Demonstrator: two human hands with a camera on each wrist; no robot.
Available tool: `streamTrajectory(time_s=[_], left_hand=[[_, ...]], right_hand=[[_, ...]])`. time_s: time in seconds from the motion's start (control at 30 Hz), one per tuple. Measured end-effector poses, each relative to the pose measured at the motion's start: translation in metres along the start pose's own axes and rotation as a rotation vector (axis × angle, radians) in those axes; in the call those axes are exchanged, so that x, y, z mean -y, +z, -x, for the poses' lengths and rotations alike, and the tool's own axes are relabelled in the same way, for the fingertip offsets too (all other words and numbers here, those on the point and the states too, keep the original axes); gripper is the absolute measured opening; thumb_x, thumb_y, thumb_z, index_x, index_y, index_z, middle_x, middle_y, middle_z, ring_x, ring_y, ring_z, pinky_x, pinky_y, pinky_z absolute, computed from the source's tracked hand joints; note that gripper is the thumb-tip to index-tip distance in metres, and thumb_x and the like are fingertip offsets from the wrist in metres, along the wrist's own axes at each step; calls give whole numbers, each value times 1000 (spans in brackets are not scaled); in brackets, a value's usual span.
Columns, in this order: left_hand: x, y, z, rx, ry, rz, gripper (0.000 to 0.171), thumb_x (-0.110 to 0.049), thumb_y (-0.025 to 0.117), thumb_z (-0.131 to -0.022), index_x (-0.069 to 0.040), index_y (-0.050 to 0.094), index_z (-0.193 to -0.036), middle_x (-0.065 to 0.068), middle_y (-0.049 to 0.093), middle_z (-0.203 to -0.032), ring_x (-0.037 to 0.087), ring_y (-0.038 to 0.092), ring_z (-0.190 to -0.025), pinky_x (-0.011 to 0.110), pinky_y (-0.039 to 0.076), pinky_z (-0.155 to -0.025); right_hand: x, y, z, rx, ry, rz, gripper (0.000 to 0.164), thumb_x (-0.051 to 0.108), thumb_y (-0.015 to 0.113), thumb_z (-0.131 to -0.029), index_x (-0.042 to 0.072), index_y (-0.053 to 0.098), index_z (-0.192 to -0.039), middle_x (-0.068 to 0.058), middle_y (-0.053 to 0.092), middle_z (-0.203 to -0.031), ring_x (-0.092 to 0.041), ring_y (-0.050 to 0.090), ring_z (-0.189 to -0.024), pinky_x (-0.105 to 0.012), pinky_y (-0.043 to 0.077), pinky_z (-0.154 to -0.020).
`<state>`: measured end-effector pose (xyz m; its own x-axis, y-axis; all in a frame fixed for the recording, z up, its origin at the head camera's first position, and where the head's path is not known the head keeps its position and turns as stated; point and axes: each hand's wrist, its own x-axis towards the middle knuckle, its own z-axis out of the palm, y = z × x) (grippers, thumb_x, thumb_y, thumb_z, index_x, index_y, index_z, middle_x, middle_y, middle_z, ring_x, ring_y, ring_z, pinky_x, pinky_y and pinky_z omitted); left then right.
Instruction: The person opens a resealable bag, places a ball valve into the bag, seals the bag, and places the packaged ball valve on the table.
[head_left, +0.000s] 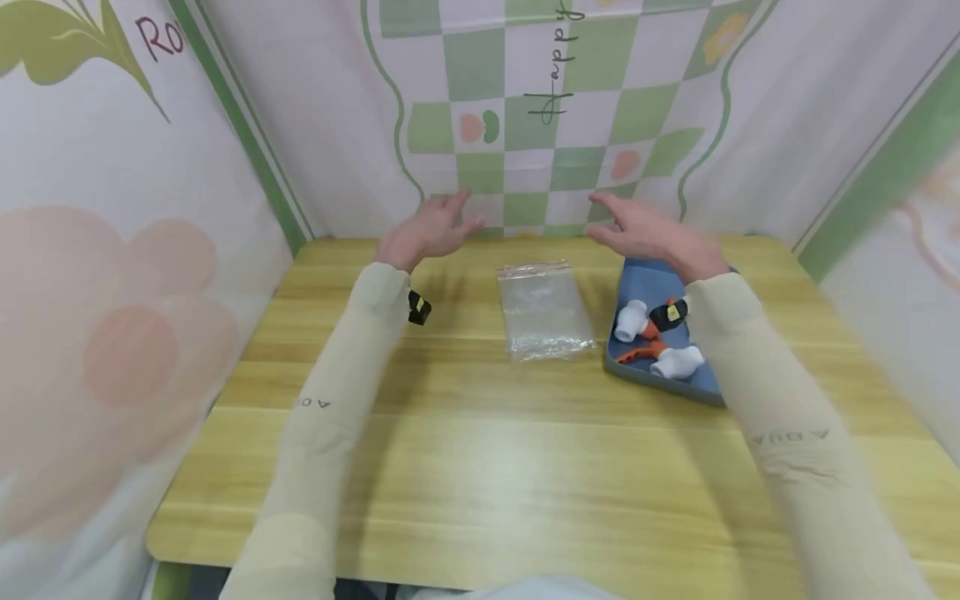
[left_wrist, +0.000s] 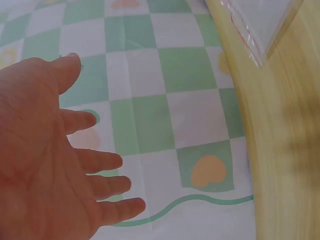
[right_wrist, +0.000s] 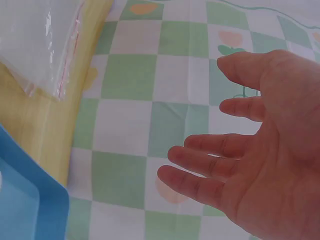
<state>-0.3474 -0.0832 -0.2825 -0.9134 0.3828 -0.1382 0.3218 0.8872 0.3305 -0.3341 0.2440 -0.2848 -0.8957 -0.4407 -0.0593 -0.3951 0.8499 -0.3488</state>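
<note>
Fingers point(left_wrist: 107, 185) of the left hand point(head_left: 435, 229) stretch out with gaps between them, gripping nothing; those of the right hand point(head_left: 648, 232) reach out likewise. From the middle of the worktop point(head_left: 480, 500), a clear zip bag point(head_left: 542, 307) lies at twelve o'clock; a blue tray point(head_left: 660, 382), partly behind the right sleeve point(head_left: 787, 417), sits at two o'clock, holding white-and-orange fittings point(head_left: 677, 362), possibly valves.

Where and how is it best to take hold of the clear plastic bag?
Probably pinch the plastic bag at its far-left corner, left hand coming from the left: it lies flat, and the blue tray sits close on its right.
</note>
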Motion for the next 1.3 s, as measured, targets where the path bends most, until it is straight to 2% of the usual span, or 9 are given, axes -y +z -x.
streamTrajectory(time_s=[0.13, 0.23, 0.37, 0.5, 0.7, 0.83, 1.03, 1.2, 1.3], left_hand=[[0, 15, 5, -20, 0, 74, 76, -67, 24, -89, -29, -6, -148, 13, -2, -155, 30, 7, -141, 50, 12, -112], [-2, 28, 9, -50, 38, 112, 77, -67, 24, -89, -26, -3, -149, 10, 4, -155, 28, 10, -141, 45, 13, -113], [-10, 48, 10, -97, 140, 165, 76, -60, 28, -93, -15, 4, -149, 8, 11, -155, 22, 12, -141, 35, 11, -114], [-16, 68, 7, -118, 215, 235, 72, -51, 34, -96, -10, 6, -149, 8, 12, -154, 21, 13, -141, 32, 12, -114], [-19, 95, 6, -115, 186, 319, 78, -51, 38, -95, -12, -3, -149, 10, 8, -155, 20, 10, -142, 32, 10, -114], [-19, 109, 7, -118, 146, 331, 79, -51, 39, -95, -13, -5, -149, 12, 9, -154, 24, 13, -141, 35, 14, -114], [-19, 125, 5, -135, 73, 263, 69, -45, 41, -96, -10, 12, -148, 20, 28, -146, 33, 31, -133, 45, 28, -108], [-24, 140, 1, -124, 48, 241, 64, -42, 42, -96, -8, 21, -146, 15, 55, -121, 28, 50, -116, 43, 35, -103], [-27, 148, -3, -105, 46, 224, 65, -42, 43, -96, -7, 21, -146, 12, 60, -114, 26, 52, -113, 41, 36, -102]], right_hand=[[-4, 11, 3, -25, 2, -37, 65, 39, 41, -97, 7, 15, -147, -32, 39, -134, -45, 47, -115, -54, 36, -96], [-8, 21, 6, -31, 18, -66, 64, 38, 41, -96, 6, 18, -146, -31, 40, -134, -44, 47, -116, -54, 37, -95], [-10, 35, 11, -35, 29, -109, 63, 41, 39, -96, 7, 19, -146, -28, 38, -137, -43, 44, -119, -54, 36, -95], [-10, 48, 14, -40, 58, -142, 63, 41, 39, -97, 9, 19, -146, -28, 39, -136, -43, 45, -118, -54, 37, -95], [-11, 70, 17, -73, 83, -187, 60, 40, 43, -96, 9, 24, -145, -27, 43, -133, -42, 47, -116, -54, 38, -94], [-11, 81, 20, -53, 110, -228, 63, 46, 41, -96, 11, 23, -146, -26, 42, -134, -41, 46, -118, -54, 38, -95], [-13, 90, 18, -70, 172, -248, 63, 46, 40, -96, 11, 23, -146, -26, 43, -133, -41, 45, -118, -55, 37, -94], [-15, 94, 15, -84, 215, -224, 61, 42, 39, -96, 8, 25, -144, -26, 48, -127, -40, 49, -112, -54, 40, -91], [-11, 96, 14, -60, 232, -204, 60, 42, 39, -96, 8, 26, -144, -23, 49, -127, -37, 50, -112, -53, 41, -89]])
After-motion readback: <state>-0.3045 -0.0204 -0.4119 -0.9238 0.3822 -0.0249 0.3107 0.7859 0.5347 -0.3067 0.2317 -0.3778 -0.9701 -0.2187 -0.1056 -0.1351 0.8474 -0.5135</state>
